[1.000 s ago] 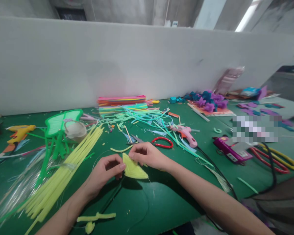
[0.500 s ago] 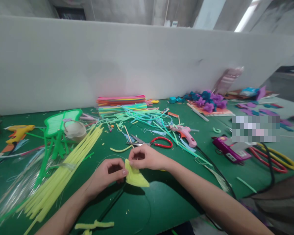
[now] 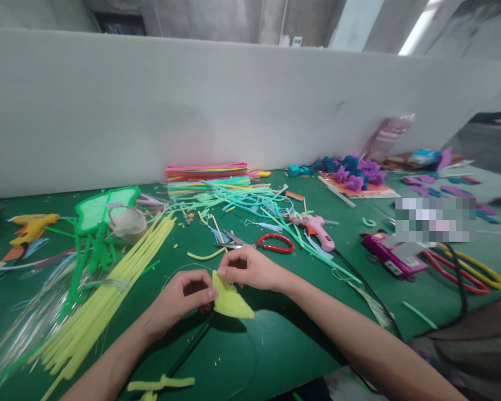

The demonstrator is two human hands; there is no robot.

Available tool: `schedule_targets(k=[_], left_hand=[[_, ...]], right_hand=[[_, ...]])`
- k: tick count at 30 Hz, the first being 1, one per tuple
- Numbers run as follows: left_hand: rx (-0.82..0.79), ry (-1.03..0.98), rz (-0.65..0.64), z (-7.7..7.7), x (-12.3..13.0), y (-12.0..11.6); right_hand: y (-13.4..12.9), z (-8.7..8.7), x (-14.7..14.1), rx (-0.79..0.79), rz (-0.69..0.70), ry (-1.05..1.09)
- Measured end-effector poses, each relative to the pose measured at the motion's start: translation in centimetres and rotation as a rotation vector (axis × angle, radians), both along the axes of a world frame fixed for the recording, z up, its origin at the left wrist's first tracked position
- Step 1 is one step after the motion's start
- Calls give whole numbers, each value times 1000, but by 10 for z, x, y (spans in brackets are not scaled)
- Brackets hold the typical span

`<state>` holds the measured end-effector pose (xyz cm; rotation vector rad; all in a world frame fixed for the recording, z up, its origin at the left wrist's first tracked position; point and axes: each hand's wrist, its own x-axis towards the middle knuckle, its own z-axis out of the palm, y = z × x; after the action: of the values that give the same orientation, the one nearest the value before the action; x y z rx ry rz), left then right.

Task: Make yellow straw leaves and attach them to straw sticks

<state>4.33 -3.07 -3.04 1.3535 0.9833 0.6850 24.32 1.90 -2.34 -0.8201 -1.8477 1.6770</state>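
A small yellow fuzzy piece (image 3: 232,302), roughly triangular, is held between my two hands above the green table. My left hand (image 3: 188,295) pinches its left edge between thumb and fingers. At its upper corner, my right hand (image 3: 244,268) is closed with thumb and fingertips together. A thin thread trails from the piece's lower right. Just beyond my right hand lie red-handled scissors (image 3: 275,243), their blades pointing left. A short yellow stem (image 3: 206,255) curves on the table behind my hands.
Yellow stems (image 3: 108,295) lie bundled at left beside a green wing-shaped frame (image 3: 107,209) and a yellow glue gun (image 3: 33,223). Coloured stems (image 3: 209,175) line the back. A pink glue gun (image 3: 319,229) and purple box (image 3: 394,259) are right.
My right hand has shifted very slightly left at the top of the yellow piece. My left hand keeps its grip.
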Motion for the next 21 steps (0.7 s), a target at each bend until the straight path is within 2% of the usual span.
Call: schedule_targets(k=[8, 15, 21], left_hand=[[16, 20, -15, -2, 0, 1], [28, 14, 3, -1, 0, 0], [-22, -38, 52, -2, 3, 1]], right_hand=[[-1, 1, -3, 102, -38, -6], [-2, -3, -2, 164, 30, -62], [-1, 0, -1, 192, -43, -18]])
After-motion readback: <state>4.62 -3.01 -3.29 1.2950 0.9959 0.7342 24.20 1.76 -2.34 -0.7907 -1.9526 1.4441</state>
